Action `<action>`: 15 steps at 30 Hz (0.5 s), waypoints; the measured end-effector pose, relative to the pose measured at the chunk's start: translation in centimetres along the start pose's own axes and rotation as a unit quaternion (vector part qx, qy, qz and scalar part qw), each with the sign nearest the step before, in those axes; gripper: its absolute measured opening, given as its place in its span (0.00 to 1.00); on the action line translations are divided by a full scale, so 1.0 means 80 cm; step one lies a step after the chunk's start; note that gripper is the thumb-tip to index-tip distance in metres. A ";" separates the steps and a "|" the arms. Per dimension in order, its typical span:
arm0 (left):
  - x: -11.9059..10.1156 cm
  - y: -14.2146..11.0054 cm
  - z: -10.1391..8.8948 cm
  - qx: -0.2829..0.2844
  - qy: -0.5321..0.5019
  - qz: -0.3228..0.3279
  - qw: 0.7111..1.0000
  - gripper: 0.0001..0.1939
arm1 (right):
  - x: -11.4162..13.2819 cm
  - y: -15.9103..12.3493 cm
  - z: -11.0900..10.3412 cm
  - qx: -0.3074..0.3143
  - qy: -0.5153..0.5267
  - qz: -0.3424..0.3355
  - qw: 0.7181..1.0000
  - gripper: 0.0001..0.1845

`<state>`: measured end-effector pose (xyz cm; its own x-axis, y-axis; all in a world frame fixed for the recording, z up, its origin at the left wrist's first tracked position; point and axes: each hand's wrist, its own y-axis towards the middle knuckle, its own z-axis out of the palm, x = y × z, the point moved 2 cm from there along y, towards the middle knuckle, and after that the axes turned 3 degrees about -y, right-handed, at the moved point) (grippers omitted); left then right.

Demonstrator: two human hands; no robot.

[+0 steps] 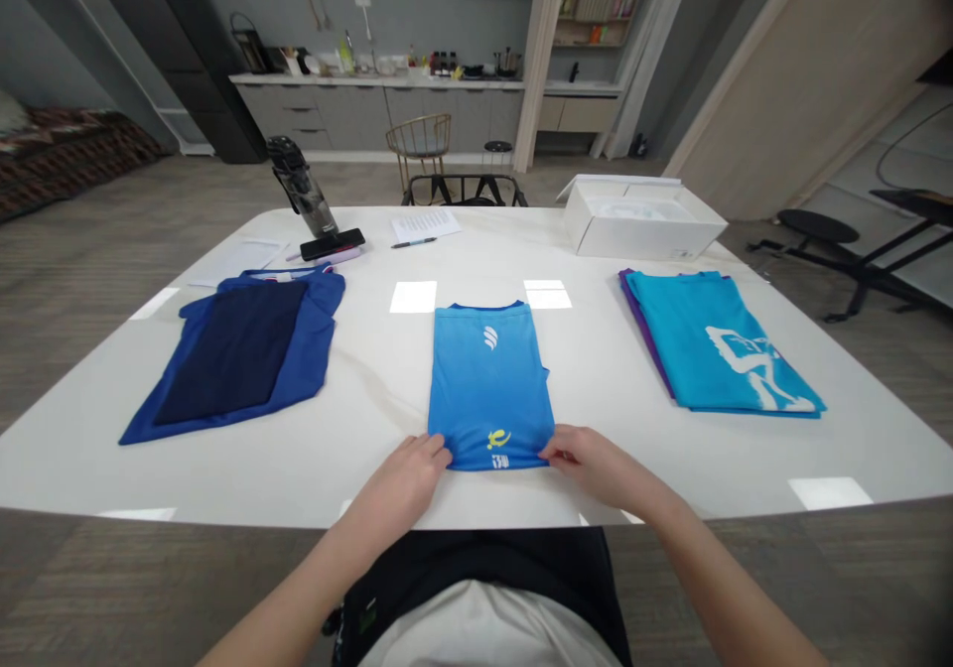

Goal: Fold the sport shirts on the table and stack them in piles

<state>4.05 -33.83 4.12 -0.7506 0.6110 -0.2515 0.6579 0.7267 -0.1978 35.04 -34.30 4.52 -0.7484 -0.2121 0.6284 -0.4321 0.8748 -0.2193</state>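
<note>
A folded blue shirt [488, 389] with a yellow logo near its lower edge lies mid-table on the white table [298, 478]. My left hand [398, 483] holds its near left corner, and my right hand [596, 466] holds its near right corner. To the left lies a royal-blue garment [313, 315] with a dark navy panel [230, 349] on top. To the right, a folded teal shirt with a white print [726, 344] sits on a purple garment [646, 330].
A water bottle [304, 189], a black phone [333, 238], a pen [413, 242], and a printed sheet [426, 224] lie at the table's far side. An open white box [640, 220] stands far right. Chairs and a kitchen counter [376, 81] stand beyond.
</note>
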 end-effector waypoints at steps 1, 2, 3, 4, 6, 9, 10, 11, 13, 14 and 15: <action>-0.003 -0.004 -0.003 0.007 -0.008 0.008 1.000 0.17 | 0.003 -0.003 -0.001 0.015 0.002 0.010 1.000 0.13; -0.004 -0.004 -0.008 0.010 -0.019 0.016 1.000 0.15 | 0.005 -0.003 -0.003 0.029 0.005 0.018 0.999 0.12; -0.003 -0.002 -0.014 0.011 -0.030 0.023 0.999 0.14 | 0.007 0.000 -0.005 0.042 0.008 0.023 0.999 0.11; 0.000 0.004 -0.020 0.010 -0.039 0.025 0.999 0.13 | 0.006 0.006 -0.009 0.049 0.011 0.024 0.998 0.10; 0.013 0.026 -0.031 0.000 -0.044 0.017 0.999 0.14 | 0.002 0.029 -0.017 0.044 0.007 0.019 0.999 0.09; 0.039 0.075 -0.046 -0.041 -0.010 -0.007 0.999 0.12 | -0.012 0.082 -0.032 -0.023 -0.029 0.004 0.999 0.08; 0.049 0.094 -0.050 -0.061 0.006 -0.009 0.998 0.12 | -0.018 0.103 -0.037 -0.057 -0.047 0.005 0.997 0.08; 0.059 0.113 -0.053 -0.079 0.019 -0.017 0.997 0.12 | -0.025 0.124 -0.043 -0.091 -0.069 0.013 0.993 0.09; 0.080 0.152 -0.059 -0.117 0.035 -0.043 0.992 0.14 | -0.037 0.164 -0.056 -0.150 -0.106 0.043 0.982 0.13; 0.090 0.170 -0.062 -0.131 0.037 -0.059 0.989 0.16 | -0.043 0.182 -0.064 -0.184 -0.117 0.068 0.973 0.17; 0.100 0.188 -0.064 -0.145 0.032 -0.082 0.986 0.18 | -0.048 0.199 -0.071 -0.211 -0.121 0.098 0.965 0.22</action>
<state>7.65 -16.42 4.03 -0.8543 0.4890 -0.1760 0.4885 0.8712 0.0497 33.92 -17.11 2.88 -0.9122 -0.0759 0.4027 -0.0657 0.9971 0.0391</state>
